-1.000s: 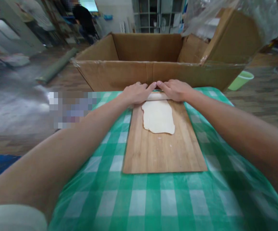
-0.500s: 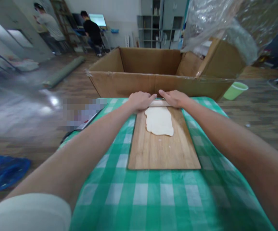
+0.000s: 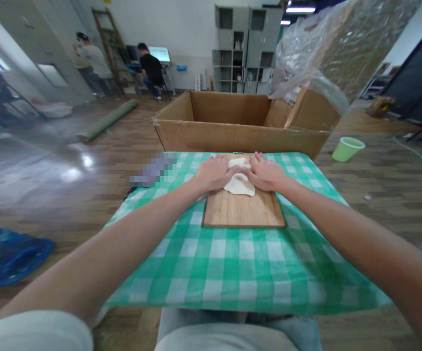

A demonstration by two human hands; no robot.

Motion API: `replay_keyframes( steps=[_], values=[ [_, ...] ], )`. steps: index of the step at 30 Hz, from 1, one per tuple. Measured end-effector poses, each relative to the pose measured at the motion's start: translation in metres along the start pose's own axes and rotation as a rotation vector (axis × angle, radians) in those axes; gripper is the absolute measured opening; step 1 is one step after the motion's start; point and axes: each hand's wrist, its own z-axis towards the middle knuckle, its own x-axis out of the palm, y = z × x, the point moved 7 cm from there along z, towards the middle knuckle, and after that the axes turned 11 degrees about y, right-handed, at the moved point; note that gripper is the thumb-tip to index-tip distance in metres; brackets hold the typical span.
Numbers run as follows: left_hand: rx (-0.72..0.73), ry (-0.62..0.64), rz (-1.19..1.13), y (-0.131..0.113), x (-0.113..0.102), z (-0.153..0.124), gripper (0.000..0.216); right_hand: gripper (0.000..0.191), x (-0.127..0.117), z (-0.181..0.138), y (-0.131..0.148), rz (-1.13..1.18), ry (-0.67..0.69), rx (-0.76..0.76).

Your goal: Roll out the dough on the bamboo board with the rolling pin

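Observation:
A flat sheet of pale dough (image 3: 240, 185) lies on a wooden board (image 3: 245, 213), its far edge showing beyond my fingers. My left hand (image 3: 215, 173) and my right hand (image 3: 267, 171) press down over the middle of the dough, thumbs pointing inward and almost meeting. The fingers reach forward, curved over a rolling pin that is mostly covered by the hands and thumbs. Dough shows both in front of and behind the thumbs.
A green-and-white checked cloth (image 3: 211, 263) covers the table. A blurred-out item (image 3: 154, 169) lies at its left edge. Beyond stands a large cardboard box (image 3: 240, 136); a light green bin (image 3: 347, 150) is at right. Two people are in the background, one seated (image 3: 150, 66).
Both hands have come back toward me from the board's far end onto the dough, bringing the rolling pin along. The view has shifted, so the table's near edge and my lap now show.

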Motion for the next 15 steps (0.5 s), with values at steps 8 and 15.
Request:
replay_keyframes(
  steps=[8,15],
  values=[
    [0.116,-0.065,0.056,-0.020,0.003,-0.049,0.090,0.100,0.004,-0.061,0.022,-0.052,-0.075,-0.100],
    [0.063,0.065,0.015,-0.002,0.007,0.009,0.088,0.098,0.002,-0.007,-0.003,0.031,0.017,-0.103]
  ],
)
